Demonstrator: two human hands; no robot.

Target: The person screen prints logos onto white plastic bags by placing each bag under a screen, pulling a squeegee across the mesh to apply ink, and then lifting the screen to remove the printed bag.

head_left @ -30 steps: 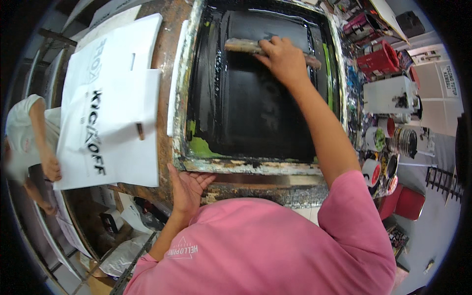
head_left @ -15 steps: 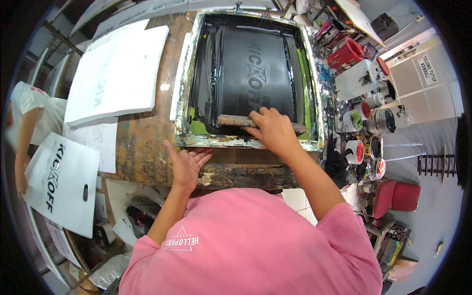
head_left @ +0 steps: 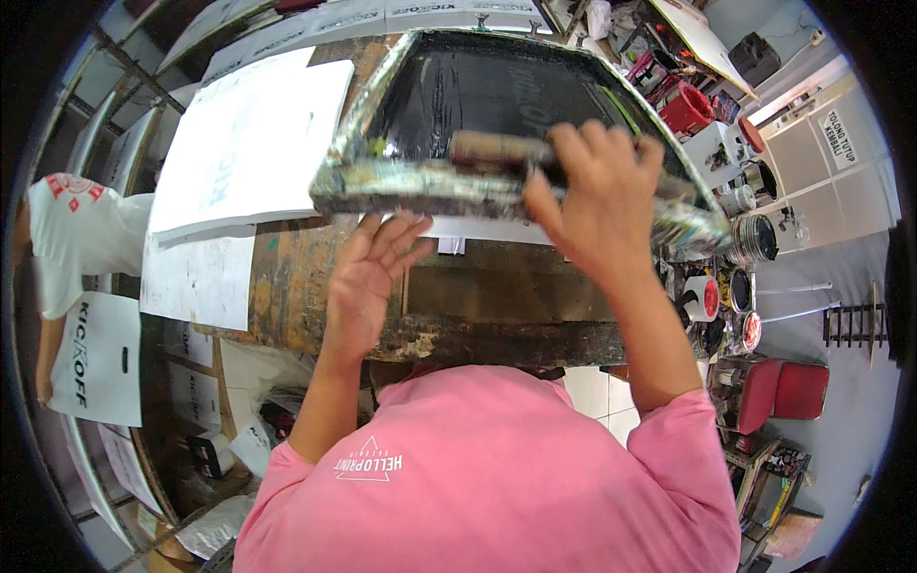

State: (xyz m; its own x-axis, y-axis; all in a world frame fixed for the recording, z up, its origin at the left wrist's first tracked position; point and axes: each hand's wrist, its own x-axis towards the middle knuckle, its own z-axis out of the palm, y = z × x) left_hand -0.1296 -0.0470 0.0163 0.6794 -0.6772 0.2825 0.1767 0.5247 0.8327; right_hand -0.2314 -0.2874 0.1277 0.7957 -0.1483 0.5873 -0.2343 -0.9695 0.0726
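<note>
A printing screen [head_left: 430, 181] in a paint-crusted frame is tilted, its near edge raised off the table. Black ink covers its mesh, with green patches at the sides. My right hand [head_left: 607, 205] grips a wooden-handled squeegee [head_left: 499, 146] at the near edge of the screen; its fingers are partly blurred. My left hand [head_left: 371, 277] is open, palm turned up, with its fingertips just below the frame's near edge; whether they touch it I cannot tell. Beneath the raised screen shows part of a white sheet [head_left: 487, 229].
A stack of white printed bags [head_left: 253, 143] lies left on the worn wooden table [head_left: 287, 277]. At far left a person [head_left: 91, 229] holds a printed white bag [head_left: 100, 358]. Ink pots [head_left: 704, 296] and a red container [head_left: 686, 110] stand to the right. Clamps [head_left: 482, 21] sit at the back.
The screen's near edge has risen from the table. My right hand went up with the squeegee, and my left hand moved up beneath the frame edge. The person's bag at left shifted.
</note>
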